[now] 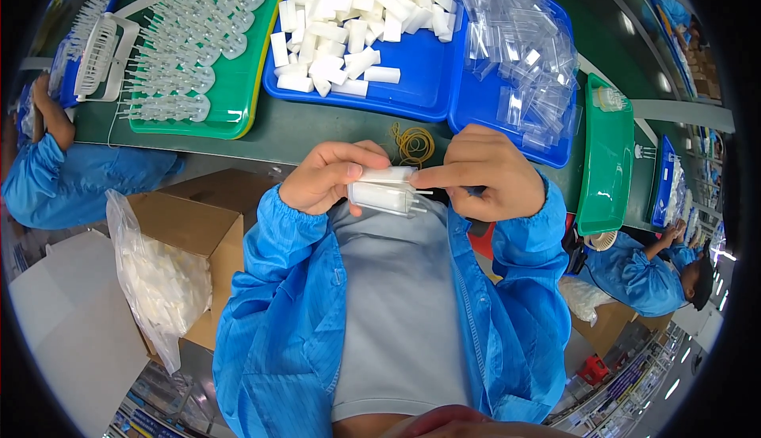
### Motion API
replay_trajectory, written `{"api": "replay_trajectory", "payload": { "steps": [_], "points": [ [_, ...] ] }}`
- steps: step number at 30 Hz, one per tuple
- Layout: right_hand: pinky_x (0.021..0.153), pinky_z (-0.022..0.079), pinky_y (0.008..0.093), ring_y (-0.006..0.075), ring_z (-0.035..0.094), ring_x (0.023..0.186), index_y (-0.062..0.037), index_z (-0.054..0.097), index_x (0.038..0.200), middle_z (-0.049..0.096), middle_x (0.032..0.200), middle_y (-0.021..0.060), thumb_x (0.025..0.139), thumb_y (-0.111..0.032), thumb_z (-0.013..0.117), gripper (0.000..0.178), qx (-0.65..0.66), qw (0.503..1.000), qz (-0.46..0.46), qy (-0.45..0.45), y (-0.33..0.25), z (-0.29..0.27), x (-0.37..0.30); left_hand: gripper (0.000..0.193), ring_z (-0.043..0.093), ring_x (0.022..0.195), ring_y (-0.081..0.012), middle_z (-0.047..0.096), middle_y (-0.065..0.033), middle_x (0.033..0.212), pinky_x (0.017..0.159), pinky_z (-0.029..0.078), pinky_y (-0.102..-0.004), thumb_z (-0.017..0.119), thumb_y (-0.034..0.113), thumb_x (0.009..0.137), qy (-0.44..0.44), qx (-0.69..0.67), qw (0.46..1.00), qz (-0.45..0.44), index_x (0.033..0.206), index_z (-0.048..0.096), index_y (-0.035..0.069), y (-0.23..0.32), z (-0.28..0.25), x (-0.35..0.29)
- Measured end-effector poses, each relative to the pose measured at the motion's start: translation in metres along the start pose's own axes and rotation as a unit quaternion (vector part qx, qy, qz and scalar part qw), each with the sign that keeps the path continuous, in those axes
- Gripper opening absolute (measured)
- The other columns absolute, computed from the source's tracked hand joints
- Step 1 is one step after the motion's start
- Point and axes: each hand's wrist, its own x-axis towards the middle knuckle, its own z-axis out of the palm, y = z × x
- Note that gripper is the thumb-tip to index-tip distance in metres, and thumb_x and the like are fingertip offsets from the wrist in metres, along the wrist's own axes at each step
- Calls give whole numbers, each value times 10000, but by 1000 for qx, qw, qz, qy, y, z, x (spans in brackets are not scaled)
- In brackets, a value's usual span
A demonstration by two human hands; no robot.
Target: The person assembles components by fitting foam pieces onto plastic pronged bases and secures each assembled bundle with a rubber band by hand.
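In front of my chest, my left hand [329, 175] is closed on a small clear plastic case [384, 200]. White foam-like material shows inside the case, and a white block [386, 175] lies along its upper side. Thin pale prongs stick out at the case's right end. My right hand [493, 175] has its index finger stretched out, with the tip touching the right end of the white block. Its other fingers are bent and hold nothing that I can see. A coil of yellow cord [414, 145] lies on the green table [317, 133] just beyond my hands.
Blue trays hold white blocks [365, 65] and clear plastic sleeves [523, 57]. Clear pronged parts [190, 34] fill a green tray [230, 109] at left; another green tray [606, 176] stands right. A cardboard box [198, 216] with bagged white pieces is left. People in blue work on both sides.
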Motion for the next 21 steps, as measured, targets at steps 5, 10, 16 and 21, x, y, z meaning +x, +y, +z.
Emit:
{"api": "replay_trajectory", "payload": {
  "steps": [5,10,16,21],
  "points": [
    [553,358,316,196,442,519,-251,689,1128,419,567,15,672,-16,569,526,-140,990,-19,4,-5,-1,-1,291,674,863,-243,528,-169,1172,557,604,-248,524,56,897,30,-24,999,-8,1121,594,-117,-1,-7,-3],
    [554,382,320,207,483,518,-279,601,1261,499,588,26,645,-26,543,668,-78,989,62,-105,-9,-4,-4,287,674,839,-232,537,-166,1158,547,597,-233,528,68,901,37,1,999,-9,1114,606,-108,2,-7,-6],
    [565,400,325,226,521,528,-299,527,1335,555,604,35,639,-49,527,739,-11,976,106,-191,-12,-8,-2,275,657,774,-182,555,-158,1119,512,558,-199,535,77,903,25,52,998,-23,1103,628,-88,4,-5,-7],
    [572,398,328,227,529,526,-325,466,1378,562,604,29,636,-51,526,793,-33,978,93,-182,-14,-7,-4,274,655,780,-177,557,-148,1106,510,552,-199,531,71,895,31,86,995,-33,1094,636,-86,6,-7,-8]
  ]
}}
